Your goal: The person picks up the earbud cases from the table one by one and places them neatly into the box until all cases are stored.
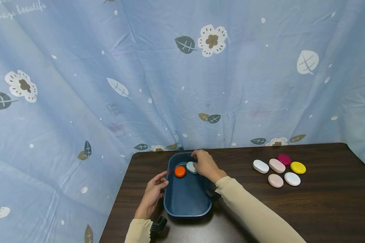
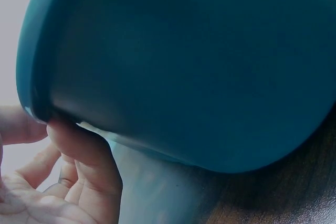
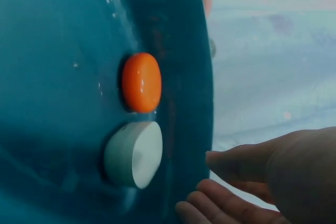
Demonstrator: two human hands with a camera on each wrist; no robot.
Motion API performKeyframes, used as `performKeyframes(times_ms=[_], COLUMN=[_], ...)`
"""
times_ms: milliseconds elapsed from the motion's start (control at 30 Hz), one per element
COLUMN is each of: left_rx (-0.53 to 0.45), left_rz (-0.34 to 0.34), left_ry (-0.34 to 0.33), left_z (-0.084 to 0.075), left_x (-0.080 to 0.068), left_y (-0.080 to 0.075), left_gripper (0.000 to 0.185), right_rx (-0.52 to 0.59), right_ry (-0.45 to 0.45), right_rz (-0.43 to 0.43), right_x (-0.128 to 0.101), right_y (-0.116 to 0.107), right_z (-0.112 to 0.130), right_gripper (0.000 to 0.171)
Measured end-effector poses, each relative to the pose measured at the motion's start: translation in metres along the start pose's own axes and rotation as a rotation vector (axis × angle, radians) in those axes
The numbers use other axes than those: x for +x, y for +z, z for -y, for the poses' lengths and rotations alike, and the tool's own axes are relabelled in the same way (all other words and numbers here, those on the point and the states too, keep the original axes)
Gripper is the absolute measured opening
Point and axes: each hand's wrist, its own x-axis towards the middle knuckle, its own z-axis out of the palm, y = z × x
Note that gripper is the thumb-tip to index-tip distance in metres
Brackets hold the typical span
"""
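A deep blue rectangular tray (image 1: 188,202) with rounded corners stands on the table. Inside it, near the far end, lie an orange rounded soap-like piece (image 1: 180,171) and a pale mint oval piece (image 1: 191,167). My left hand (image 1: 153,194) is at the tray's left side, and its thumb (image 2: 79,140) and a finger pinch the rim. Over the tray's far right part is my right hand (image 1: 207,165), partly covering the pale piece in the head view. The right wrist view shows its extended fingers (image 3: 226,198) apart from both pieces, with nothing between them.
To the right lies a group of smooth oval pieces: white (image 1: 260,166), pale pink (image 1: 276,165), magenta (image 1: 284,159), yellow (image 1: 298,167), another white and another pale pink. A blue patterned curtain (image 1: 158,84) hangs behind the dark wooden table (image 1: 231,158).
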Motion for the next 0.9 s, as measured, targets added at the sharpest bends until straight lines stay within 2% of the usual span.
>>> performKeyframes(times_ms=[267, 533, 900], left_rx=[0.009, 0.012, -0.002], left_rz=[0.009, -0.004, 0.0], left_ry=[0.009, 0.007, 0.002], left_z=[0.001, 0.0, 0.001], left_x=[0.0, -0.002, -0.001], left_y=[0.0, 0.0, 0.0], left_gripper=[0.047, 0.046, 0.045], right_rx=[0.054, 0.11, 0.058], right_ry=[0.009, -0.002, 0.018], right_rz=[-0.1, -0.169, -0.254], right_x=[-0.015, -0.038, -0.073], right_y=[-0.02, -0.043, -0.065], right_z=[-0.013, -0.038, -0.074], right_gripper=[0.033, 0.029, 0.031])
